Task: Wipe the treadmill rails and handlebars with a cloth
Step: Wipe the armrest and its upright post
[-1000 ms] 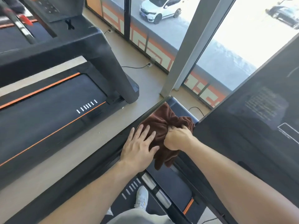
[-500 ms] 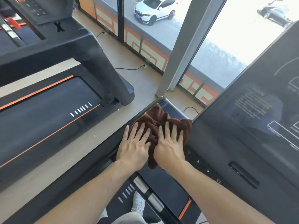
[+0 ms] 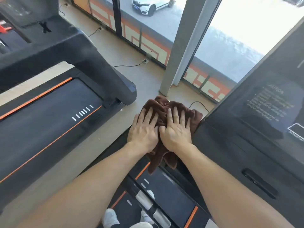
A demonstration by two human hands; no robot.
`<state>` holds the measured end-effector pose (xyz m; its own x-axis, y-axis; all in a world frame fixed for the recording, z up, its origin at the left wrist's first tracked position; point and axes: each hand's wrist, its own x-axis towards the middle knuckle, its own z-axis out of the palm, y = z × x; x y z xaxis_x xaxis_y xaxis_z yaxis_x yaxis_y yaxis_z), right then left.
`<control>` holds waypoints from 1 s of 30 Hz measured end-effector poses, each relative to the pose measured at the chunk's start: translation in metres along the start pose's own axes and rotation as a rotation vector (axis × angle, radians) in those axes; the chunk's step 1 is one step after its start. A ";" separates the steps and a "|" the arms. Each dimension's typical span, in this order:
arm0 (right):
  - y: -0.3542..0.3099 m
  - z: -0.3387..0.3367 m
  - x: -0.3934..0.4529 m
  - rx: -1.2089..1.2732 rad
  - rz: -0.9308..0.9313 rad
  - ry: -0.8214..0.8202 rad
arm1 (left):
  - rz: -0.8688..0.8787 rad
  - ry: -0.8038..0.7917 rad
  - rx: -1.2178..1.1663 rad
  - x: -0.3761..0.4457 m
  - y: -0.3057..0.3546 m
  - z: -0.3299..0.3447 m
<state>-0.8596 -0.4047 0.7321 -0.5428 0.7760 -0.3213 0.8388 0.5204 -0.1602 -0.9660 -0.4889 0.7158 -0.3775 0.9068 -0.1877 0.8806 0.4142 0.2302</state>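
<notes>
A brown cloth [image 3: 162,106] lies bunched over the left handrail of the treadmill, just left of the black console [image 3: 256,129]. My left hand [image 3: 143,130] and my right hand [image 3: 176,130] press flat on the cloth side by side, fingers straight and spread. The cloth's lower end [image 3: 156,163] hangs down below my wrists. The rail under the cloth is mostly hidden; a dark stretch of the rail [image 3: 108,153] shows beside my left forearm. A grey handlebar [image 3: 144,201] crosses below, over the belt.
A second treadmill [image 3: 49,116] with orange stripes stands to the left across a strip of beige floor. A grey pillar [image 3: 184,46] and floor-length windows rise ahead. Power cables [image 3: 131,65] lie on the floor. My white shoes [image 3: 110,218] stand on the belt.
My right hand, which gripped the cloth in a fist, has opened flat on it. Both hands have slid forward along the rail with the cloth, toward its front end.
</notes>
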 end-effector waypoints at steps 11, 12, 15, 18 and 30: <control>-0.002 -0.009 0.067 0.175 0.113 0.174 | -0.078 -0.052 -0.229 0.068 0.001 -0.009; -0.003 -0.011 0.073 0.185 0.113 0.184 | -0.092 -0.061 -0.261 0.072 0.001 -0.011; -0.005 -0.018 0.091 0.224 0.086 0.191 | -0.186 -0.141 -0.401 0.086 -0.005 -0.013; -0.010 -0.025 0.108 0.192 -0.011 0.229 | -0.265 -0.195 -0.506 0.096 -0.019 -0.010; -0.058 -0.010 0.092 -0.124 -0.380 0.160 | -0.428 -0.188 -0.534 0.007 -0.060 -0.007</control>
<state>-0.9588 -0.3606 0.7212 -0.8203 0.5612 -0.1103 0.5716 0.8113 -0.1225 -1.0239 -0.5065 0.7077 -0.5606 0.6468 -0.5170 0.3874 0.7567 0.5267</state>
